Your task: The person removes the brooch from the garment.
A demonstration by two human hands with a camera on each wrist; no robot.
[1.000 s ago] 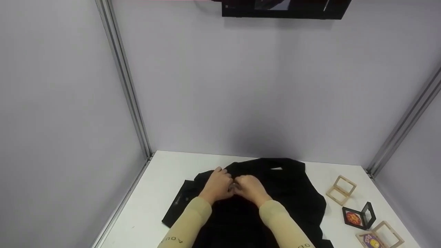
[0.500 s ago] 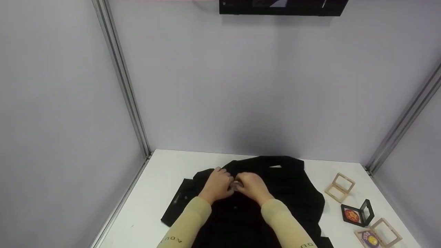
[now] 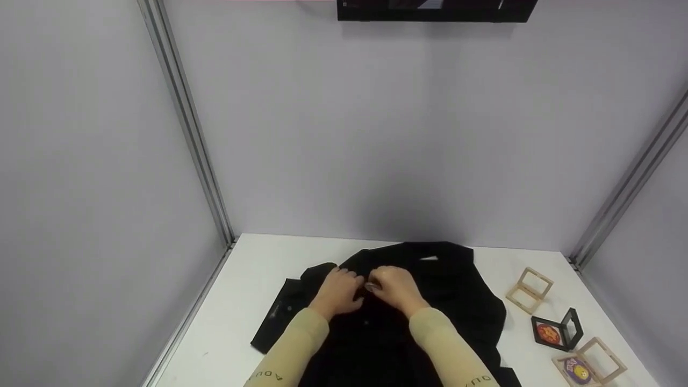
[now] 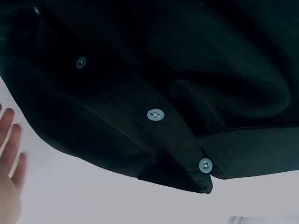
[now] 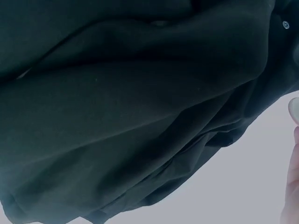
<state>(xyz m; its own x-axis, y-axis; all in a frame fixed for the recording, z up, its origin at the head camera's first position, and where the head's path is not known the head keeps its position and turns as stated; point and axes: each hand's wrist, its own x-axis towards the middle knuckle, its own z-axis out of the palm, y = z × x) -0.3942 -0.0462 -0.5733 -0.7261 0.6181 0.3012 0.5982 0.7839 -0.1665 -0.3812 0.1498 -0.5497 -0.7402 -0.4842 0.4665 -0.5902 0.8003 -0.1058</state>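
A black button-up shirt (image 3: pixel 457 301) lies rumpled over the middle of the table, under both hands. In the head view, my left hand (image 3: pixel 338 293) rests on it with fingers slightly apart and the thumb separate. Just to its right my right hand (image 3: pixel 396 289) is curled, pinching the shirt cloth between thumb and fingers. A pale button (image 3: pixel 366 322) shows below the hands. Several buttons, one a grey button (image 4: pixel 155 114), run along the front placket in the left wrist view. Outstretched fingers (image 4: pixel 9 149) show at that view's left edge. A thumb tip (image 5: pixel 294 109) enters the right wrist view.
On the white table (image 3: pixel 215 301), to the right, stand a light wooden hinged frame (image 3: pixel 529 290), a black hinged case (image 3: pixel 556 330) with a red-orange disc, and a wooden case (image 3: pixel 588 365) with a purple and yellow picture. Grey walls enclose the table; a black screen (image 3: pixel 435 11) hangs above.
The left fingers have loosened and drawn slightly apart from the right hand, where both met before. The right hand has shifted slightly. The shirt's button below the hands has come into sight.
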